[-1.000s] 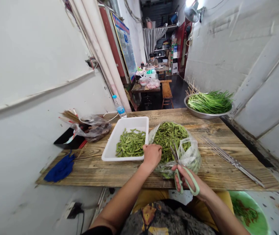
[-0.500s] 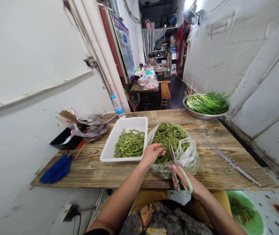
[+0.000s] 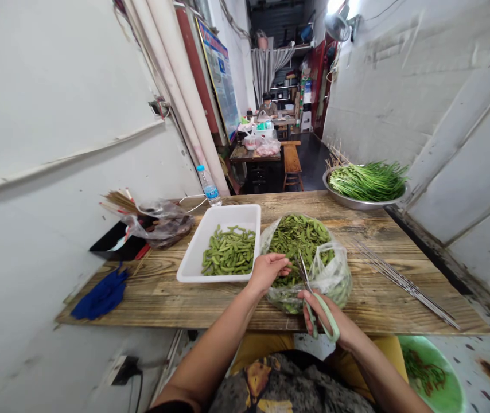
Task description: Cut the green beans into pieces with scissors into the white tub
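In the head view, a clear plastic bag (image 3: 333, 275) full of green edamame pods (image 3: 299, 232) lies open on the wooden table. My left hand (image 3: 268, 271) is over the bag's left side, thumb and fingers pinched together on what looks like one edamame pod, mostly hidden by the fingertips. Scissors with pale green handles (image 3: 329, 321) are in my right hand (image 3: 335, 318), at the bag's near edge. Their blades point up and away, close to my left fingertips, and look slightly apart. Left of the bag, a white plastic tub (image 3: 191, 252) contains more edamame pods (image 3: 230, 249).
Thin metal skewers (image 3: 404, 281) lie on the right. A steel basin (image 3: 363, 203) of green stalks stands behind them. Leftward are a water bottle (image 3: 210, 186), a black tray (image 3: 111, 244) and blue cloth (image 3: 101, 295). A green tub (image 3: 447, 384) is below. Someone sits far back.
The view has shifted very slightly. Both hands, the scissors and the bag keep practically the same positions.
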Available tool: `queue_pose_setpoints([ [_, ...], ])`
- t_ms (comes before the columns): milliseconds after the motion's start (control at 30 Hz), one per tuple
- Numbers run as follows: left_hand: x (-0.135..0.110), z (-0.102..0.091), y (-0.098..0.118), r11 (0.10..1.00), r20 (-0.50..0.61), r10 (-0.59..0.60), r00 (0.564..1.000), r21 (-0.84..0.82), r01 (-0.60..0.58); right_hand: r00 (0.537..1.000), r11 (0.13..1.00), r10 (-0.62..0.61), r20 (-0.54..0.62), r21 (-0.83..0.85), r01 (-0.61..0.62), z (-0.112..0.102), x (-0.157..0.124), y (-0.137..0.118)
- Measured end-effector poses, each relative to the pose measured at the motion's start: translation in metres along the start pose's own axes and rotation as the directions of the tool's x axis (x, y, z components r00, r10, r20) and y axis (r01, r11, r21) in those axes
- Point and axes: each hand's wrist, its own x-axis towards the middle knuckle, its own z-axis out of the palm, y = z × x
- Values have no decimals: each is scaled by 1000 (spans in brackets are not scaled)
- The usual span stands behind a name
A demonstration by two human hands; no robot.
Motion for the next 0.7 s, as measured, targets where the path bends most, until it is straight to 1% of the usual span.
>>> queue_pose_setpoints([
  [200, -1, 5, 0, 998, -2, -10, 1000, 64, 10, 999, 999, -4, 32, -31, 5, -1, -3, -7],
  [300, -4, 7, 1, 995, 53, -42, 998, 88, 37, 999, 997, -16, 32, -81, 19, 0, -4, -10],
  [400, -8, 7, 3, 993, 133, -90, 987, 86, 79, 999, 993, -44, 16, -112, 45, 0, -2, -9],
  [500, -10, 6, 6, 990, 168, -100, 981, 113, 81, 998, 989, -64, -1, -133, 63, -2, 1, -6],
  [633, -9, 6, 9, 985, 165, -103, 981, 154, 78, 998, 990, -14, -58, -139, 6, -4, 4, -3],
  [700, -7, 7, 9, 986, 139, -112, 984, 135, 93, 995, 991, -11, -95, -136, -2, -4, 5, -3],
])
